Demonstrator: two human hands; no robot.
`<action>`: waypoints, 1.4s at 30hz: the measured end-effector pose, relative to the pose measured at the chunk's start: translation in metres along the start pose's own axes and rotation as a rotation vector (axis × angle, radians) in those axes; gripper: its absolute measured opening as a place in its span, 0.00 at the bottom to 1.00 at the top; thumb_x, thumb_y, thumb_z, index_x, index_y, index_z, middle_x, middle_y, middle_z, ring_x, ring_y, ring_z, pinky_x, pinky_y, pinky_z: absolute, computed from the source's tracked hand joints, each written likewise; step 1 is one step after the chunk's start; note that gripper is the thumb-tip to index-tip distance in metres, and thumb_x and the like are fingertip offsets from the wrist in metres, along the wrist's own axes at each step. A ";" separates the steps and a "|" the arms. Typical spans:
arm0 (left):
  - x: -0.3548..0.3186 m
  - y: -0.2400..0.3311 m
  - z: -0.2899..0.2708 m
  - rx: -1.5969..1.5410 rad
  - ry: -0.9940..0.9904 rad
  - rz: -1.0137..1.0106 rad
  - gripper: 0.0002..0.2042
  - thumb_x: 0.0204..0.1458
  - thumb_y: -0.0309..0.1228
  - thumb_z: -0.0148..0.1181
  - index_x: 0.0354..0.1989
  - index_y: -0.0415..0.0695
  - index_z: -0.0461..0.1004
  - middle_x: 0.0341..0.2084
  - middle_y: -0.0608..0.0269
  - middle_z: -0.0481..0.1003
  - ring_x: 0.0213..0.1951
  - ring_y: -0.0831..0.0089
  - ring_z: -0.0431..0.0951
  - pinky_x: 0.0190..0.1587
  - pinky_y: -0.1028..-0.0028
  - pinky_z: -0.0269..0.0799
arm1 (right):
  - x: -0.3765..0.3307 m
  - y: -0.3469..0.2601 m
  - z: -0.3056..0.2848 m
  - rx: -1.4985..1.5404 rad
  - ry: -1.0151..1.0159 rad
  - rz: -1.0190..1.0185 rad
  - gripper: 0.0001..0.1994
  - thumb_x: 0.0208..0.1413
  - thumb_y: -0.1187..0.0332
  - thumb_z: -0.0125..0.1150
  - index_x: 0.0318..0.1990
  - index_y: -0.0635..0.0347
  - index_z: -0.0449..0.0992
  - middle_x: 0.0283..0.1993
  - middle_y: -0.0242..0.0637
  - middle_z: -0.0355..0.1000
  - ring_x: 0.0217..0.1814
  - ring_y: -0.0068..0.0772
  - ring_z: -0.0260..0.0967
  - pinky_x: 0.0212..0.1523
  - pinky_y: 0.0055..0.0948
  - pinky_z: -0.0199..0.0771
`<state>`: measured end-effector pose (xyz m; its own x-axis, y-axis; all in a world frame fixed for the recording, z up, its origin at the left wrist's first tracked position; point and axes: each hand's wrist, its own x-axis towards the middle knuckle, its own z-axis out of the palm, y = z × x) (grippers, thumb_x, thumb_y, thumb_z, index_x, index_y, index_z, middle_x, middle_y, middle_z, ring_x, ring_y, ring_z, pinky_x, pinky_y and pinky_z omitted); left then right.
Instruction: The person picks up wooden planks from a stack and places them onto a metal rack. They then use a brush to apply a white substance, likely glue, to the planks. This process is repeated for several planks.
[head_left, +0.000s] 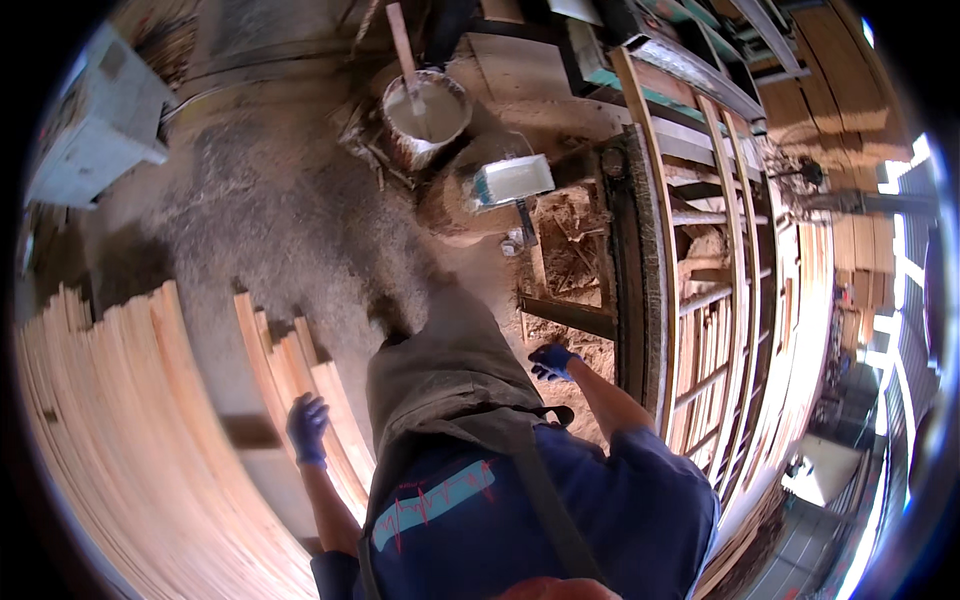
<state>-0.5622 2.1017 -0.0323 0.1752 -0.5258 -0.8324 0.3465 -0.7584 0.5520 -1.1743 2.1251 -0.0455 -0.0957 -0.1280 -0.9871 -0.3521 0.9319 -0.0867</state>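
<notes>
My left hand [308,428], in a blue glove, is beside a small stack of pale boards [290,368]. Its fingers look loosely bent and apart, with nothing seen in them. To the left lies a wide stack of long pale boards [140,400]. My right hand [553,363], also in a blue glove, hangs near the dark metal frame of a long roller stand [632,290]. Its fingers are spread, and no object shows in it. Long thin wooden strips [735,260] lie lengthwise on the stand's rollers.
Ahead stands a bucket [425,150] of pale liquid with a wooden stick [402,45] in it. Near it is a shallow white tray [515,180]. Wood scraps [570,240] litter the floor by the stand. A pale box-shaped cabinet [105,120] stands far left.
</notes>
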 end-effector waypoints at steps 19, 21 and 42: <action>0.283 0.166 0.420 0.832 -0.663 0.167 0.16 0.62 0.41 0.54 0.51 0.44 0.73 0.40 0.61 0.78 0.36 0.74 0.78 0.41 0.72 0.77 | 0.234 -0.192 -0.019 1.086 0.162 -0.179 0.39 0.54 0.43 0.62 0.68 0.49 0.56 0.54 0.41 0.73 0.40 0.37 0.74 0.38 0.39 0.74; 0.313 0.175 0.500 1.152 -0.795 0.477 0.16 0.62 0.37 0.55 0.53 0.40 0.72 0.48 0.59 0.75 0.45 0.70 0.77 0.50 0.71 0.74 | 0.245 -0.210 -0.037 1.213 0.120 -0.204 0.35 0.58 0.51 0.61 0.69 0.48 0.54 0.57 0.42 0.70 0.42 0.37 0.74 0.39 0.38 0.75; 0.464 0.066 0.838 1.669 -1.142 1.097 0.21 0.64 0.38 0.45 0.61 0.40 0.67 0.59 0.48 0.68 0.61 0.58 0.67 0.65 0.66 0.59 | 0.345 -0.259 0.007 1.238 0.722 -0.345 0.15 0.64 0.61 0.50 0.42 0.67 0.75 0.33 0.43 0.77 0.34 0.33 0.75 0.33 0.36 0.78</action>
<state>-1.2298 1.4846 -0.3407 -0.9203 -0.2893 -0.2634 -0.3906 0.6407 0.6610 -1.1094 1.8420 -0.3647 -0.7384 -0.1900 -0.6471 0.5137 0.4632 -0.7222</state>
